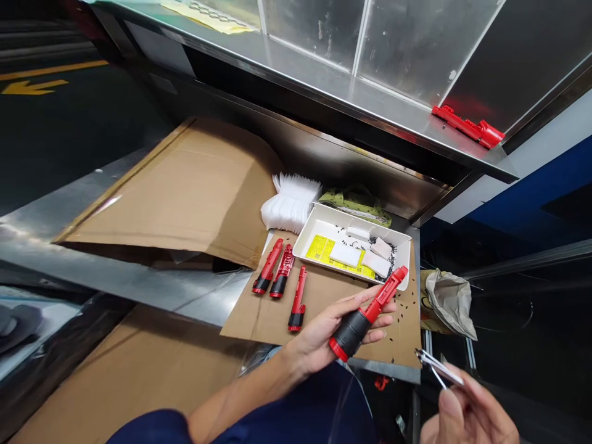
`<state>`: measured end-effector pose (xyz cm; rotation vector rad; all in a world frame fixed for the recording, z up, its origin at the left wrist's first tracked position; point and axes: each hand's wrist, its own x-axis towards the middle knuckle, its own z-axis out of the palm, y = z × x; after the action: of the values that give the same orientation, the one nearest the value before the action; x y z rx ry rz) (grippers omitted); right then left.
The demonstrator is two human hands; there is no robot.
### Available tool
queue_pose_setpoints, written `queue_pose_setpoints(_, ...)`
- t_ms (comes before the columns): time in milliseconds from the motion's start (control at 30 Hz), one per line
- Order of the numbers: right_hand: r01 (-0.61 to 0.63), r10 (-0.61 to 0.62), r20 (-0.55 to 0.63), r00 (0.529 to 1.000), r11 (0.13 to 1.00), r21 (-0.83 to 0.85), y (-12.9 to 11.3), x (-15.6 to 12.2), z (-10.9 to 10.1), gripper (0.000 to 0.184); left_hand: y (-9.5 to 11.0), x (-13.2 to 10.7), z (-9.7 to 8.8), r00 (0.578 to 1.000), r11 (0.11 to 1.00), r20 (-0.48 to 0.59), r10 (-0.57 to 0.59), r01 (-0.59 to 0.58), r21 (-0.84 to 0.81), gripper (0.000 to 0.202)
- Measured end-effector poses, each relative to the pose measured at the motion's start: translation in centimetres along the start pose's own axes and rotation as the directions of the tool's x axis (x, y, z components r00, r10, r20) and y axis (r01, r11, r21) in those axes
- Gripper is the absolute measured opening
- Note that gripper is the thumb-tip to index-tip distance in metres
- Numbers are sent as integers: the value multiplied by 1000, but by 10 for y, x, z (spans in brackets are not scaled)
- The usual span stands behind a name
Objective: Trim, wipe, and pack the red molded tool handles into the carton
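My left hand [319,330], palm up, grips a red and black plastic housing [354,333] shaped like a flashlight body, its narrow red end pointing up and right. At the lower right, my right hand [467,410] pinches a pair of metal tweezers [441,368]. A small dark bit shows at the tweezer tips, too small to name, apart from the housing. Three similar red and black housings lie on the cardboard sheet: one on the left [267,266], one beside it [282,271], and one nearer me [298,301].
A white tray [303,246] holds white pads and small black pieces. Behind stand white foam sheets [291,203] and a green patterned bag [356,203]. A large cardboard box [185,191] lies left. A red part [467,126] rests on the metal shelf [324,83]. Black bits dot the cardboard sheet [266,317].
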<state>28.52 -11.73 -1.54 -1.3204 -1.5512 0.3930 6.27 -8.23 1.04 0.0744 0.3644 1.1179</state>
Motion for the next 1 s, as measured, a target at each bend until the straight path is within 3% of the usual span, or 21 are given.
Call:
queue_pose_setpoints(33, -22, 22, -12, 1000, 999, -29, 11, 6, 5, 35, 1, 1, -4, 1000, 1000, -13, 5, -6, -26, 39)
queue_pose_setpoints(100, -105, 120, 77, 990, 980, -169, 38, 15, 26, 44, 4, 3, -11, 999, 997, -30, 23, -26, -74, 41)
queue_pose_setpoints(200, -146, 296, 316, 901, 894, -423, 81, 15, 72, 52, 7, 5, -20, 998, 990, -39, 51, -56, -126, 42)
queue_pose_setpoints(300, -118, 313, 387, 867, 885, -451, 106, 7, 103, 52, 11, 3, -24, 995, 984, -58, 77, -85, -157, 43)
queue_pose_setpoints(367, -101, 281, 379, 882, 897, -429, 105, 5, 107, 56, 12, 1, -25, 990, 984, -88, 107, -118, -134, 43)
queue_pose_setpoints(433, -166, 307, 397, 865, 922, -351, 90, 6, 102, 59, 10, -1, -27, 977, 982, -122, 177, -184, -47, 45)
queue_pose_setpoints(500, -314, 350, 519, 779, 936, -161, 65, 7, 94, 59, 3, -3, -31, 945, 954, -150, 292, -276, 119, 51)
queue_pose_setpoints(567, -481, 299, 714, 634, 874, 61, 37, 3, 92, 58, -7, -6, -39, 903, 876, -140, 406, -340, 341, 58)
queue_pose_setpoints(633, -599, 206, 826, 524, 779, 186, 18, -9, 97, 58, -20, -12, -53, 884, 741, -94, 458, -321, 590, 61)
queue_pose_setpoints(700, -652, 194, 863, 467, 734, 187, 13, -27, 107, 63, -30, -21, -77, 898, 542, -49, 437, -219, 812, 60)
queue_pose_setpoints(767, -607, 241, 872, 426, 791, 78, 23, -46, 115, 71, -37, -30, -110, 905, 278, -42, 424, -86, 957, 57)
queue_pose_setpoints(800, -557, 267, 875, 404, 831, 4, 32, -55, 119, 74, -39, -34, -130, 885, 116, -30, 464, -27, 993, 55)
queue_pose_setpoints(900, -405, 358, 849, 389, 894, -191, 54, -68, 129, 67, -41, -41, -193, 793, -468, 133, 594, 206, 859, 50)
queue_pose_setpoints(933, -369, 387, 828, 405, 898, -240, 57, -69, 134, 60, -40, -42, -212, 769, -570, 170, 616, 287, 770, 47)
queue_pose_setpoints(1000, -279, 435, 781, 449, 898, -340, 57, -65, 148, 46, -36, -44, -241, 754, -668, 209, 623, 373, 644, 47)
